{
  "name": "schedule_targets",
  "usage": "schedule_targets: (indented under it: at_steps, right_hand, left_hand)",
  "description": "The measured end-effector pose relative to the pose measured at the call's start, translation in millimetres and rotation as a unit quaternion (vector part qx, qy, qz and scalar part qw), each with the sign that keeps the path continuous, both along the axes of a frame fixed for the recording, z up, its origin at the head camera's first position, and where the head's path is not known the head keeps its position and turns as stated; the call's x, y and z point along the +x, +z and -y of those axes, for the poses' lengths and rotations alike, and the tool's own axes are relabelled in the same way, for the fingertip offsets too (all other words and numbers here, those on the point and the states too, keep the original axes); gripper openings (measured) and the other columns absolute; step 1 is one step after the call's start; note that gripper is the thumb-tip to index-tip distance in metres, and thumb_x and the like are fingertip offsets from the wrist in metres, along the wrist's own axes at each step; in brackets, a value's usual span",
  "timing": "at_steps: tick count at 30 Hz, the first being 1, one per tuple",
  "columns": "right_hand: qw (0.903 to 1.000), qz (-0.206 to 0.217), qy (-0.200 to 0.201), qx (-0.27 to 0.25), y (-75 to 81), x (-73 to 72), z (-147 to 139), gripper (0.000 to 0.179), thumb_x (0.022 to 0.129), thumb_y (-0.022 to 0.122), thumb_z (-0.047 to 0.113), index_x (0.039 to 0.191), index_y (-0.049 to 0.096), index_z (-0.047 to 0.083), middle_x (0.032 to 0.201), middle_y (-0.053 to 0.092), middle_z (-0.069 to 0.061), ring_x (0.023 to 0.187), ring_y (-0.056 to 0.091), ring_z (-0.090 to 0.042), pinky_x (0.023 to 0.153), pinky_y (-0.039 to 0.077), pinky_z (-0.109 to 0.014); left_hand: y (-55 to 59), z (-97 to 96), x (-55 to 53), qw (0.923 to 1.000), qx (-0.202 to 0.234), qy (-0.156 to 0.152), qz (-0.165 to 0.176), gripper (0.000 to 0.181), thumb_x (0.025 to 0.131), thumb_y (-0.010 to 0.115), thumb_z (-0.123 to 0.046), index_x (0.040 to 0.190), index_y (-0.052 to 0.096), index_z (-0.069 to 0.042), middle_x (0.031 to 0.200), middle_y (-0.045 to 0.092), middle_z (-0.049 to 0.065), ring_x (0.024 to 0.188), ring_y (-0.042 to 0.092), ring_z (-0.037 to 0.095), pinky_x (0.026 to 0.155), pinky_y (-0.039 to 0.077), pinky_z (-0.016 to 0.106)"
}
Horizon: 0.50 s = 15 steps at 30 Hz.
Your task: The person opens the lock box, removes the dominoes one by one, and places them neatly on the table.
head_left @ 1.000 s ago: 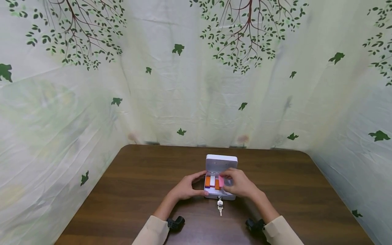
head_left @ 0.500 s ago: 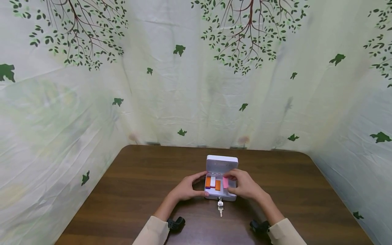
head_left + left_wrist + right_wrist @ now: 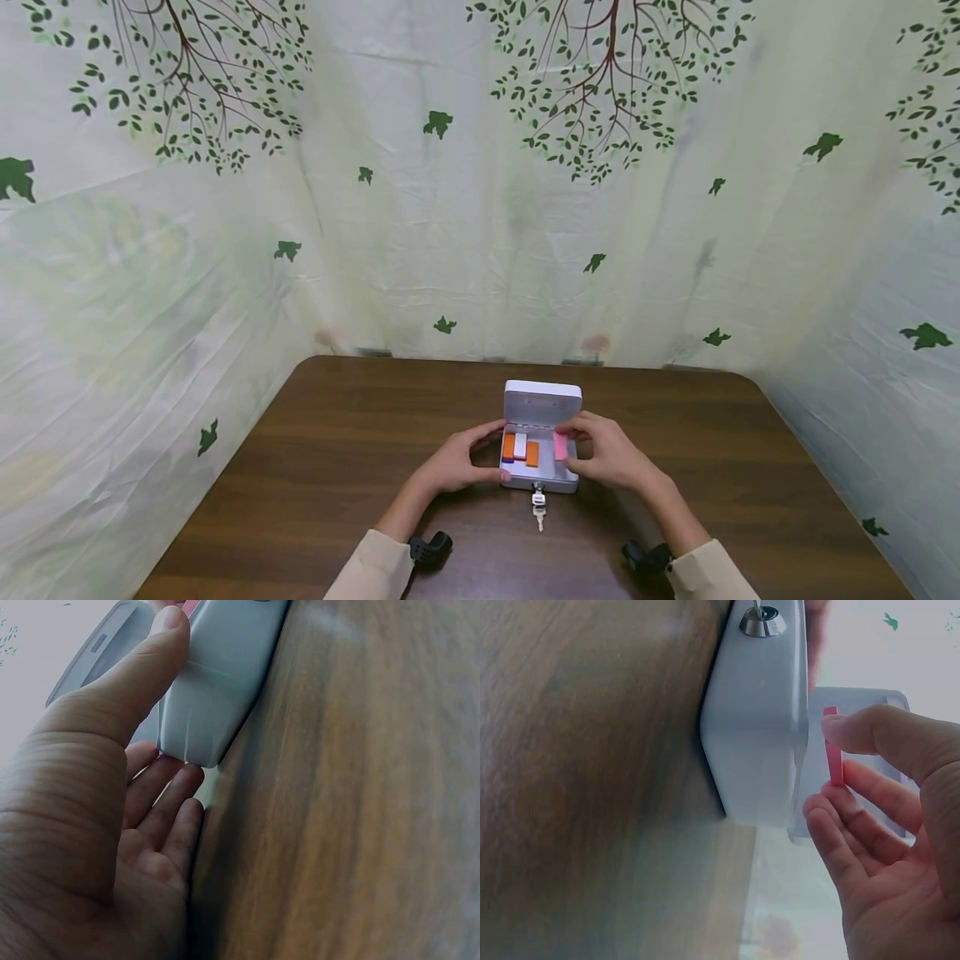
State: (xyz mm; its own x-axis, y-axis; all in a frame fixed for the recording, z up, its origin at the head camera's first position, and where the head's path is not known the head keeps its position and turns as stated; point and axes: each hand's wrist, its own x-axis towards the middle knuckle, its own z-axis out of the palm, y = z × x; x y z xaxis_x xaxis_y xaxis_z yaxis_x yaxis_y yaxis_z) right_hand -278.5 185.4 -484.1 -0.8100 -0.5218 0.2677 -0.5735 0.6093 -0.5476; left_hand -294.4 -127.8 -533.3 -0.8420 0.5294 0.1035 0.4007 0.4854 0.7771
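A white cash box (image 3: 553, 484) sits on the table with its lid (image 3: 542, 406) raised. My left hand (image 3: 457, 460) holds the box by its left side, thumb at the front rim and fingers toward the rear; the left wrist view shows fingertips against the box wall (image 3: 206, 712). Between thumb and fingers, my right hand (image 3: 611, 454) pinches a thin pink block (image 3: 834, 754) over the right part of the interior. On the left inside lie an orange block (image 3: 508, 447), a white block (image 3: 521, 446) and another orange block (image 3: 532, 454).
Keys (image 3: 539, 510) hang from the lock (image 3: 763, 622) on the box's front. The brown wooden table (image 3: 360, 408) extends around the box. A leaf-patterned curtain (image 3: 517, 275) stands behind it. Each wrist wears a black camera.
My right hand has moved rightward inside the box with the pink block, away from the second orange block. My left hand has stayed on the box.
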Motion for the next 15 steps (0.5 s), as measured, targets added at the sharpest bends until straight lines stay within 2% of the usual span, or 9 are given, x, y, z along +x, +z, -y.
schedule_targets:
  at_steps: [5,15]
  right_hand:
    - [1.0,0.003,-0.005,-0.003,-1.1,1.0,-6,0.039,0.084,0.083,0.018,0.12,0.071,0.01,0.114,0.069,-0.003,0.103,0.069,-0.024,0.092,0.061,-0.045]
    - [0.9999,0.002,-0.013,-0.009,-1.8,1.6,-19,0.044,0.084,0.085,0.02,0.124,0.071,0.008,0.113,0.069,0.001,0.1,0.069,-0.019,0.09,0.061,-0.038]
  left_hand:
    - [0.1,0.5,0.9,1.0,-0.002,0.001,0.002,0.091,0.082,0.085,-0.051,0.158,0.042,-0.025,0.159,0.048,-0.001,0.145,0.048,0.022,0.121,0.038,0.051]
    - [-0.5,0.0,0.3,1.0,-0.002,0.0,0.0,0.092,0.082,0.085,-0.05,0.158,0.042,-0.025,0.159,0.048,-0.001,0.146,0.047,0.022,0.122,0.036,0.051]
